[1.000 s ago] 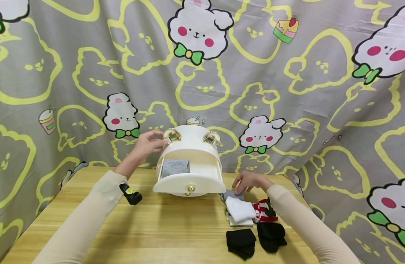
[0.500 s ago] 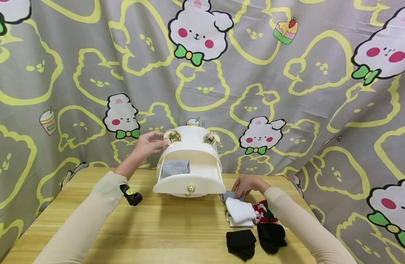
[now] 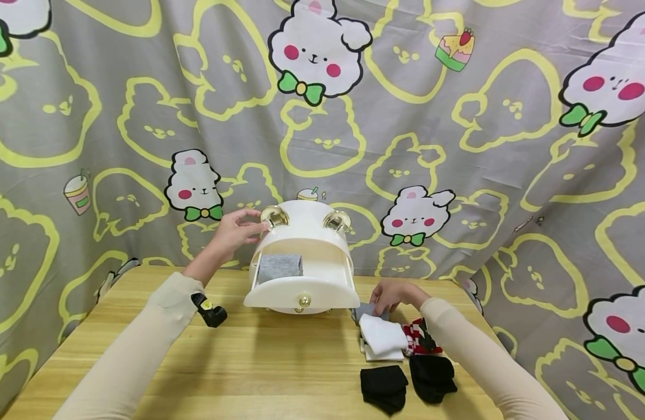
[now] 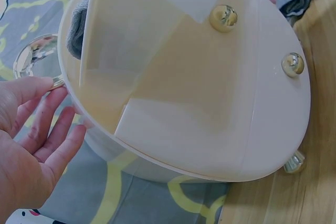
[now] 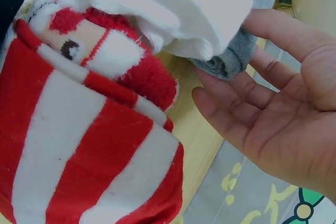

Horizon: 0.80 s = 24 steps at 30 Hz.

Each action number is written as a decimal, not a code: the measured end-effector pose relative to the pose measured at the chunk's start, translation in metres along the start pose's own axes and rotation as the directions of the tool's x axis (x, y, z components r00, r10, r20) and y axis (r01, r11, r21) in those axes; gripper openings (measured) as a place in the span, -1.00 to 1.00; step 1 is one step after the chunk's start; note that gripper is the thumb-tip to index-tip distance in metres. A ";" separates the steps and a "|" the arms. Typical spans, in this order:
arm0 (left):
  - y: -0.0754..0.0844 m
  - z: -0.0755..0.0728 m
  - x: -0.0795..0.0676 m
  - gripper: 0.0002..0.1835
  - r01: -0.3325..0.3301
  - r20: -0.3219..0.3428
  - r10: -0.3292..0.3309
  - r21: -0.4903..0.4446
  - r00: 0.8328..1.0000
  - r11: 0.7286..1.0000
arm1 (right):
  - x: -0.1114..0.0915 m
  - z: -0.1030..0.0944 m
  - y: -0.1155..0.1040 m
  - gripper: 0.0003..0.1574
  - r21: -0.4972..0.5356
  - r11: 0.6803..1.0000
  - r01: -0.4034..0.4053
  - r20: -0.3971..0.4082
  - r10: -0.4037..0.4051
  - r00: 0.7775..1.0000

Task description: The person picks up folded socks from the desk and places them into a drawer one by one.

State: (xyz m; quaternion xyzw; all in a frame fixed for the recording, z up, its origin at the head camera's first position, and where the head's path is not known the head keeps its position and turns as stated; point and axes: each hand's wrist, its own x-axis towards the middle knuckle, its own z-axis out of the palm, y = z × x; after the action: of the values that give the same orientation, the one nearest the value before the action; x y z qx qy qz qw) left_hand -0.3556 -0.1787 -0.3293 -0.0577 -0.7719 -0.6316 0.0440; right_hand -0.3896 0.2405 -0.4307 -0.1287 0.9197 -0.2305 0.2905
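A white rounded storage box (image 3: pixel 305 227) with two gold ring-shaped ears stands on the table, its upper drawer (image 3: pixel 301 290) pulled out. Inside that drawer, at the left, lies a folded grey sock (image 3: pixel 280 267). My left hand (image 3: pixel 239 228) pinches the box's left gold ear (image 4: pixel 39 59) between thumb and forefinger, the other fingers spread beside the shell. At the box's right, my right hand (image 3: pixel 393 293) grips a rolled blue-grey sock (image 5: pixel 233 59) between thumb and fingers. A white sock (image 3: pixel 382 334) overlaps that sock, and a red-and-white striped sock (image 5: pixel 89 129) lies beside them.
Two folded black socks (image 3: pixel 383 387) lie nearer the front of the wooden table (image 3: pixel 280 373). Another pale sock (image 3: pixel 383 354) shows under the white one. A patterned grey curtain (image 3: pixel 322 140) hangs behind the table. The drawer's gold knob (image 3: pixel 304 301) juts toward the front.
My right hand has shifted slightly and lowered onto the blue-grey sock, its fingers closing in on it. My left hand and the box stay in place.
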 end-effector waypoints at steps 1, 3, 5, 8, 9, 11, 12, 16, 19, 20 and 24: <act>0.000 0.000 0.000 -0.44 0.001 0.000 -0.001 0.000 1.000 1.000 | 0.000 0.000 0.000 -0.77 0.008 1.000 -0.003 0.003 0.003 1.000; 0.000 0.000 0.000 -0.44 0.001 0.001 -0.001 -0.002 1.000 1.000 | -0.001 -0.002 0.000 -0.75 0.026 1.000 -0.008 0.008 0.008 1.000; 0.000 0.000 0.000 -0.44 0.000 0.000 0.000 -0.003 1.000 1.000 | -0.002 -0.003 0.001 -0.74 0.055 0.998 -0.014 0.007 0.013 1.000; 0.000 0.000 0.000 -0.45 -0.001 -0.001 0.001 -0.001 1.000 1.000 | -0.002 -0.004 0.003 -0.73 0.097 0.995 -0.010 0.002 0.010 1.000; 0.000 0.000 0.000 -0.45 0.000 -0.002 0.000 -0.001 1.000 1.000 | -0.002 -0.005 0.003 -0.74 0.113 0.994 -0.008 0.001 0.008 1.000; 0.000 0.000 0.000 -0.44 -0.001 -0.004 0.001 0.000 1.000 1.000 | -0.002 -0.006 0.004 -0.74 0.139 0.990 -0.001 -0.003 0.001 1.000; 0.000 0.000 0.000 -0.44 -0.001 -0.004 0.001 0.001 1.000 1.000 | -0.002 -0.007 0.004 -0.73 0.151 0.989 0.003 -0.005 -0.003 1.000; 0.000 0.001 0.000 -0.43 -0.002 -0.004 0.002 -0.002 1.000 1.000 | -0.004 -0.013 0.004 -0.70 0.184 0.983 0.027 -0.009 -0.026 1.000; 0.000 0.001 0.000 -0.42 0.001 -0.004 -0.001 -0.007 1.000 1.000 | -0.006 -0.019 0.003 -0.68 0.205 0.978 0.039 -0.010 -0.038 0.999; -0.001 0.001 0.000 -0.41 0.002 -0.004 -0.002 -0.008 1.000 1.000 | -0.007 -0.022 0.003 -0.67 0.208 0.977 0.043 -0.012 -0.041 0.999; -0.001 0.001 0.000 -0.41 0.002 -0.003 -0.002 -0.004 1.000 1.000 | -0.012 -0.034 0.002 -0.68 0.201 0.978 0.058 -0.007 -0.057 0.998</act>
State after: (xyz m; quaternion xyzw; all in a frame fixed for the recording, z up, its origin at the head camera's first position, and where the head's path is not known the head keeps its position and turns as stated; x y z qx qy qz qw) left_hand -0.3560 -0.1783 -0.3299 -0.0563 -0.7706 -0.6333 0.0443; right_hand -0.4006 0.2583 -0.4013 -0.1250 0.8878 -0.3308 0.2946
